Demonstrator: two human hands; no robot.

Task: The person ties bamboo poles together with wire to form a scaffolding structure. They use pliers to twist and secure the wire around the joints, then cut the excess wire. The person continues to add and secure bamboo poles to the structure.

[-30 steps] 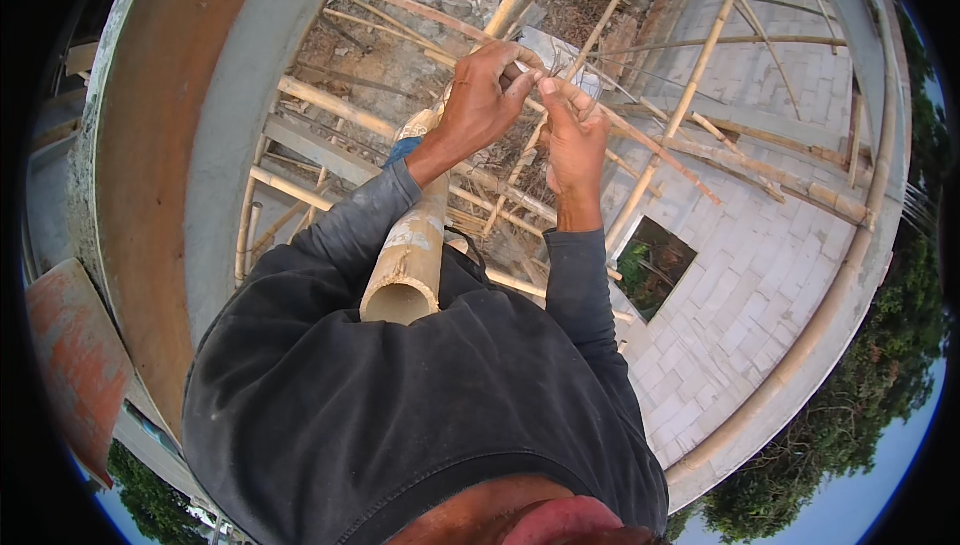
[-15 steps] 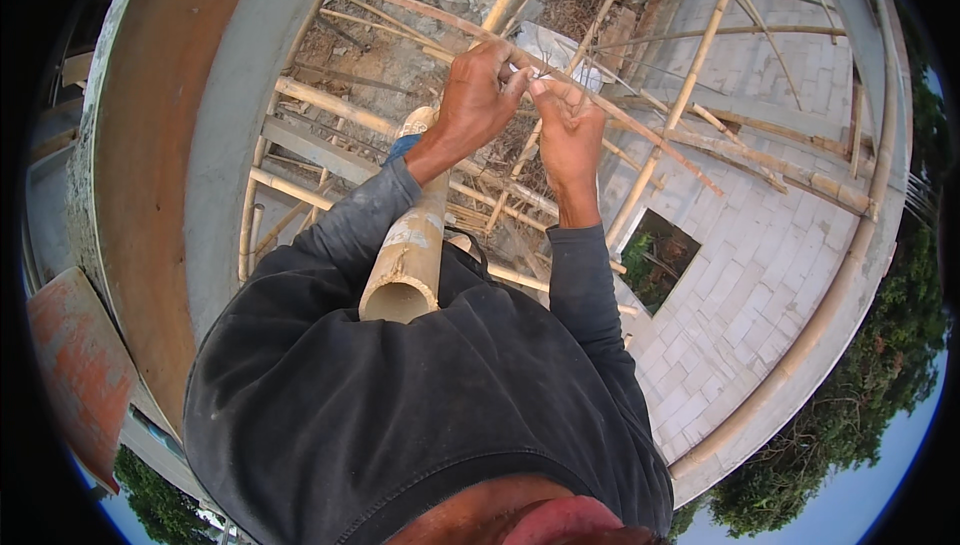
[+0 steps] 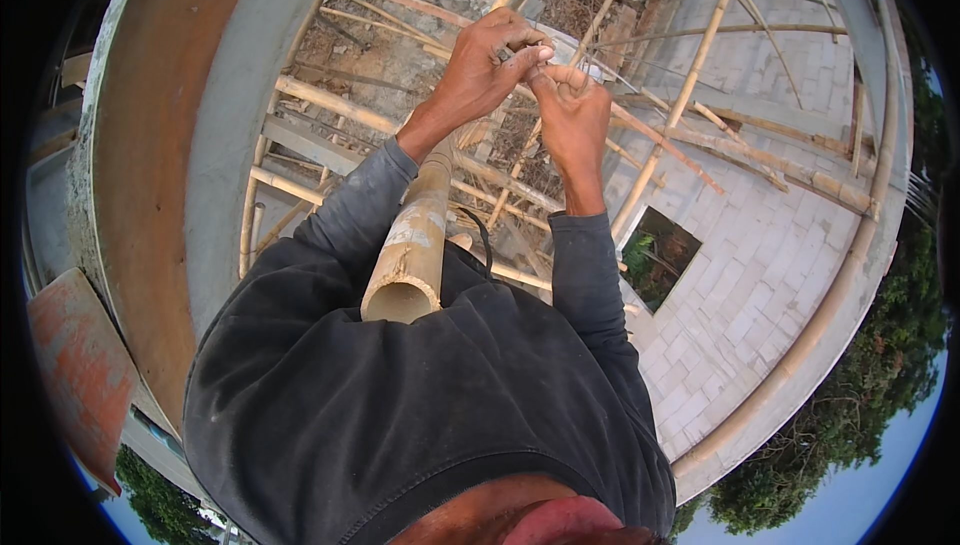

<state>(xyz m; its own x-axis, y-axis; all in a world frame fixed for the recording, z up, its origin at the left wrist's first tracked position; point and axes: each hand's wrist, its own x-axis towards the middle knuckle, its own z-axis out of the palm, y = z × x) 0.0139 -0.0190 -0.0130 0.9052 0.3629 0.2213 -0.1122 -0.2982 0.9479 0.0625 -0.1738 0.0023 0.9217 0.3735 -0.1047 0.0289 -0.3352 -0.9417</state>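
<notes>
Beyond the near end of the thick bamboo pole (image 3: 416, 230), the left hand (image 3: 487, 60) has curled fingers, its thumb pointing toward the right hand (image 3: 574, 125) just beside it, whose fingers are bent too; I cannot tell what either pinches. Behind both, the wooden lath (image 3: 668, 150) slants down rightward. With fingertips this close, steady wrists and small movements should serve best.

- We can read no words, labels or numbers here.
- We make out no sign on the wooden strip (image 3: 672, 149) or block wall (image 3: 740, 245).
</notes>
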